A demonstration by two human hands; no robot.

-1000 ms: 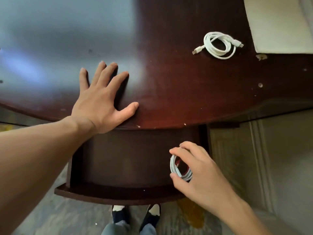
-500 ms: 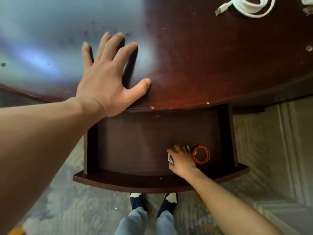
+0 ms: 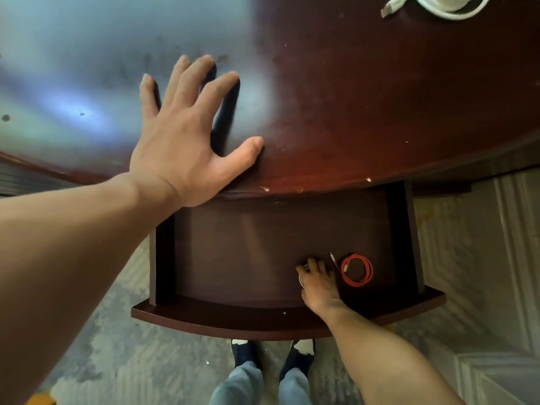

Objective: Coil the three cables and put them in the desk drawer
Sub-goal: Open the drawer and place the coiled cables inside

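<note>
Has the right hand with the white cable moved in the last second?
Yes. The right hand went from above the drawer's front edge down inside.

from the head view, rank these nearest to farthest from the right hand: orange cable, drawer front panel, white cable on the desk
1. Orange coiled cable, just right of the right hand on the drawer floor.
2. Drawer front panel, toward the person, below the wrist; close to the first.
3. White coiled cable, far off on the desktop.

Dark shoes (image 3: 298,359), jeans (image 3: 245,384), maybe concrete floor (image 3: 131,355)
</note>
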